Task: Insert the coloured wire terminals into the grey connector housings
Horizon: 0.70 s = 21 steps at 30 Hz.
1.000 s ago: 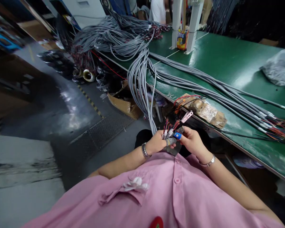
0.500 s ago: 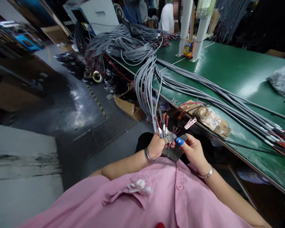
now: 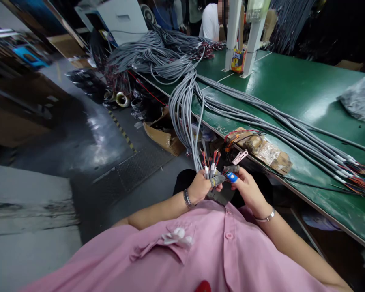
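Observation:
My left hand [image 3: 202, 186] is closed around several grey cables [image 3: 212, 172] near their ends. White bands sit just below the fanned-out red, orange and dark wires [image 3: 215, 155]. Grey fabric covers wrap some of my fingers. Beside it, my right hand [image 3: 245, 184] pinches the thin coloured wires of one cable end between its fingertips; a blue cover [image 3: 232, 177] is on the thumb. The held cables run up into a hanging grey bundle [image 3: 185, 101] that droops over the table edge. My palms and the lower fingers are partly hidden.
On the green table [image 3: 292, 81] lie more grey cables [image 3: 261, 115] with stripped ends at the right. A taped wooden block [image 3: 269, 154] and a pink clip [image 3: 240, 157] are at the near edge. A cardboard box [image 3: 162, 136] stands below. A person in white [image 3: 210, 22] is behind.
My right fingers have shifted from above the wires to a pinch on them. The cable ends in my left hand have tilted slightly right, and the whole view has shifted a little.

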### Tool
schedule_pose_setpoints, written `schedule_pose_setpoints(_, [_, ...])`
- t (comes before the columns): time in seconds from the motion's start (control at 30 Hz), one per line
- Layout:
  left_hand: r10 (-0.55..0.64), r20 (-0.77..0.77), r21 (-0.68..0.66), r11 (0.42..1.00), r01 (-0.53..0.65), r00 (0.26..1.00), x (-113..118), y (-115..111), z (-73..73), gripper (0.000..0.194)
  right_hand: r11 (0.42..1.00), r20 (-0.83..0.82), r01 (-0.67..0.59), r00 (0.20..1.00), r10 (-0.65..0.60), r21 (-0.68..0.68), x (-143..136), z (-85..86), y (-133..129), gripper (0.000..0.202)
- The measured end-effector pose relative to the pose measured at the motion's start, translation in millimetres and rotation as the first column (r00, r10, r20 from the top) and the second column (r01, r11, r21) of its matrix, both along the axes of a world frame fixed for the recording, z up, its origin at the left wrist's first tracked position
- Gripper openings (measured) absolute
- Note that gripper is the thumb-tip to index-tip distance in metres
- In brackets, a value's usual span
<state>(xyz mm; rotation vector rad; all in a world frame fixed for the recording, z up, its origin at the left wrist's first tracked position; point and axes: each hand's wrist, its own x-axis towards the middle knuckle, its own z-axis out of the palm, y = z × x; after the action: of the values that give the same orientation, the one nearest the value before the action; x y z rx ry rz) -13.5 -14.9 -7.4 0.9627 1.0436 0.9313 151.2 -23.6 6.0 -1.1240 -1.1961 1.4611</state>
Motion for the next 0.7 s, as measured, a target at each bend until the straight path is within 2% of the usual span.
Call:
schedule_pose_setpoints(0.17, [-0.053, -0.013, 0.016, 0.998, 0.054, 0.998, -0.8, -5.0, -0.9, 0.034, 0.997, -0.103, -0.036, 0.994, 0.029, -0.073, -8.7, 7.6, -0.4, 0.024])
schedule_pose_setpoints(0.37, [-0.028, -0.025, 0.069, 0.997, 0.030, 0.999, -2.1, -8.3, -5.6, 0.033, 0.995, -0.178, 0.068, 0.981, -0.080, -0.071, -16.9, -1.1, -8.5, 0.020])
schedule_pose_setpoints(0.5, [-0.022, -0.040, 0.136, 0.990, 0.027, 0.999, -2.0, -10.2, -5.4, 0.031, 0.993, -0.212, 0.078, 0.973, -0.095, -0.084, -17.7, -6.8, -10.6, 0.019])
schedule_pose_setpoints(0.7, [0.005, -0.035, 0.136, 0.991, 0.000, 0.999, -3.3, -10.5, -7.9, 0.032, 0.994, -0.215, 0.068, 0.973, -0.085, -0.084, -19.7, -5.8, -10.3, 0.019])
